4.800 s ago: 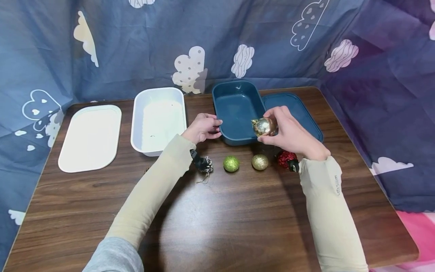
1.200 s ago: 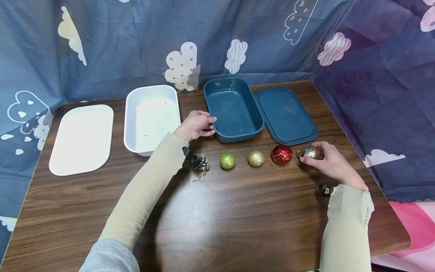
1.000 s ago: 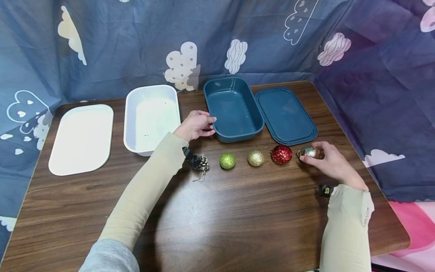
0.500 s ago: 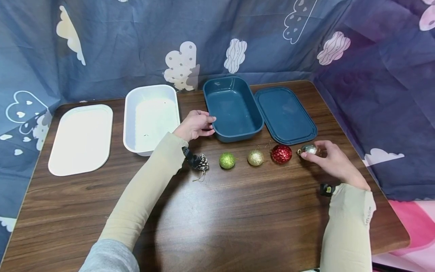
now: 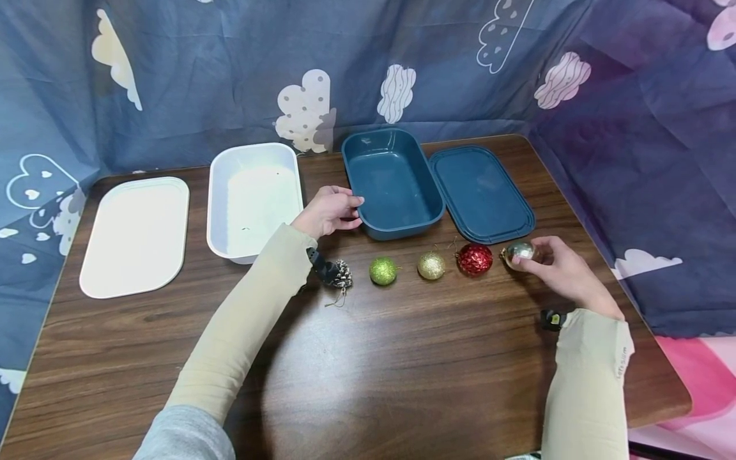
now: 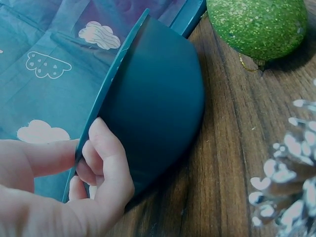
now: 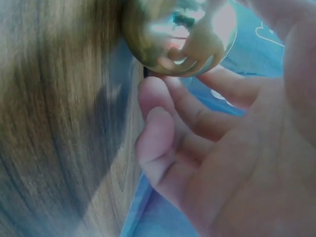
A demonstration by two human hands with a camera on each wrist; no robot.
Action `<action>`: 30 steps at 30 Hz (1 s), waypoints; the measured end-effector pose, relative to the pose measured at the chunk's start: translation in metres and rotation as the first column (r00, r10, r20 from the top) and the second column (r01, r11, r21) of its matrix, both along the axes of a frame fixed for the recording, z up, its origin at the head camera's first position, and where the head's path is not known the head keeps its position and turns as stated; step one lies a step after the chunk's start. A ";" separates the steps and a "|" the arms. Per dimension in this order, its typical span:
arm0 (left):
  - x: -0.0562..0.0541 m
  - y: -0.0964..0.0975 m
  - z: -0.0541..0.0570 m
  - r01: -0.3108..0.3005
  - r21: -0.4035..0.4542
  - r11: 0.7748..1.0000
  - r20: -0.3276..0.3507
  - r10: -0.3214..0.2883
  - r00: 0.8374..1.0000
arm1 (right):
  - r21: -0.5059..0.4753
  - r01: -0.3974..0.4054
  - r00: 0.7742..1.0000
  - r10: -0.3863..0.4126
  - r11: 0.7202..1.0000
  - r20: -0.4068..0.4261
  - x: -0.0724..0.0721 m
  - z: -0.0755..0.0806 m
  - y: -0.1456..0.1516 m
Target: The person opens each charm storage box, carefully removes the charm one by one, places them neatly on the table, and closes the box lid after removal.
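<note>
My left hand point(image 5: 330, 212) pinches the left rim of a dark teal box point(image 5: 397, 185), thumb inside. The left wrist view shows its fingers curled against the outer wall. At the right end of a row of ornaments, my right hand point(image 5: 566, 268) holds a shiny gold Christmas bauble point(image 5: 519, 256) between thumb and fingers, low at the table top. Left of it lie a red bauble point(image 5: 475, 259), a glittery gold bauble point(image 5: 431, 266), a green glitter bauble point(image 6: 259, 29) and a frosted pine cone point(image 5: 343, 275), partly hidden by the left wrist's camera.
A teal lid point(image 5: 483, 195) lies right of the teal box. To the left stand a white box point(image 5: 255, 204) and a white lid point(image 5: 136, 236). Blue cloud-print cloth point(image 5: 230, 83) hangs behind the wooden table point(image 5: 391, 383) and along its right side.
My right hand has carried the shiny gold bauble from above the teal box's near right edge down to the table, right of the red bauble. My left hand still grips the rim.
</note>
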State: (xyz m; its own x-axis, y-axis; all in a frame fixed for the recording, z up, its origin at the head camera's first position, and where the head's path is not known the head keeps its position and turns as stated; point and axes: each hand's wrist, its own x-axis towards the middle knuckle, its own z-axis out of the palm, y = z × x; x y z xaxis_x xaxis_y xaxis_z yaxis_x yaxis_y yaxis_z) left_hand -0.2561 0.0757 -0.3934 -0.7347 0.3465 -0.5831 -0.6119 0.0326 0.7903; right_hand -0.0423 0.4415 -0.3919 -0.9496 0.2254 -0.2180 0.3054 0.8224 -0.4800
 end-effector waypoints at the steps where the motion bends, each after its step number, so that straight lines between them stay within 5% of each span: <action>1: 0.000 0.000 0.000 0.001 0.000 1.000 0.000 -0.001 1.000 | 0.000 0.004 1.000 -0.004 1.000 0.008 0.000 0.000 0.000; 13: 0.000 -0.001 -0.001 0.001 -0.001 1.000 -0.001 -0.001 1.000 | -0.048 0.022 0.988 -0.015 0.999 0.152 -0.002 0.005 0.003; 22: -0.001 -0.001 0.001 0.010 -0.004 1.000 -0.002 -0.010 1.000 | -0.121 0.064 0.994 -0.052 0.991 0.099 -0.014 0.005 0.016; 30: -0.001 -0.001 -0.002 0.006 -0.010 1.000 0.002 -0.006 1.000 | -0.074 0.068 0.996 -0.064 0.995 0.057 -0.027 0.008 0.034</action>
